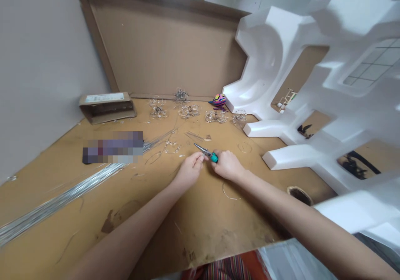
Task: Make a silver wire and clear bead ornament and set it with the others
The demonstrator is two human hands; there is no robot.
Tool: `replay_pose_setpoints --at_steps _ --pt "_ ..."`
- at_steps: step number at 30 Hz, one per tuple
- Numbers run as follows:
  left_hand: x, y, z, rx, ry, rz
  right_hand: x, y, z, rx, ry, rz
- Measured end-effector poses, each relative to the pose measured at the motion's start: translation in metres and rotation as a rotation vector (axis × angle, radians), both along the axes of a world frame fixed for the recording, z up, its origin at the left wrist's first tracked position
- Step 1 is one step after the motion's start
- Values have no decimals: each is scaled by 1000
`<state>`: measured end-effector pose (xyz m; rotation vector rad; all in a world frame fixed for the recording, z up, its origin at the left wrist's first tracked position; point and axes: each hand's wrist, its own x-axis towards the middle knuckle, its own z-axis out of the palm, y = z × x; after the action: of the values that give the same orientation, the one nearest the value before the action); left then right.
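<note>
My right hand (229,164) is wrapped round the teal handle of a pair of needle-nose pliers (204,150), whose pointed jaws aim up and to the left. Close beside the pliers, my left hand (191,168) has its thumb and fingers pinched together. What lies in that pinch is too small to make out. Beyond the hands are a small wire piece with loops (173,147) and some short straight wires (193,136). A thin curved wire (230,193) rests below my right hand.
A bundle of long silvery wires (71,194) runs along the left, by a blurred-out object (112,147). Several coiled wire clusters (189,111) and a colourful ball-like item (219,101) stand at the back. An open cardboard box (108,107) is back left; white moulded foam (293,157) fills the right.
</note>
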<state>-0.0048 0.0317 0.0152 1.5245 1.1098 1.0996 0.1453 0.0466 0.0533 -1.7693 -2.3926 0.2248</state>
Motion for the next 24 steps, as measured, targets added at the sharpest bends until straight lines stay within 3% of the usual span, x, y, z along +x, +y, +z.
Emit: replay_pose_setpoints --at_steps 5,9,14,17,24 --pt "-2 -3 8 -28 -33 -109 17 3 12 -334 272 135" --pt "-5 -7 19 -144 -155 -142 25 3 20 -440 428 155" --pt "-7 -10 28 -200 -248 -189 25 2 24 -693 763 212" --pt "-7 -10 28 -180 -240 -172 25 3 23 -688 781 238" --pt "-7 -10 29 -141 -141 -113 25 4 16 -490 623 231"
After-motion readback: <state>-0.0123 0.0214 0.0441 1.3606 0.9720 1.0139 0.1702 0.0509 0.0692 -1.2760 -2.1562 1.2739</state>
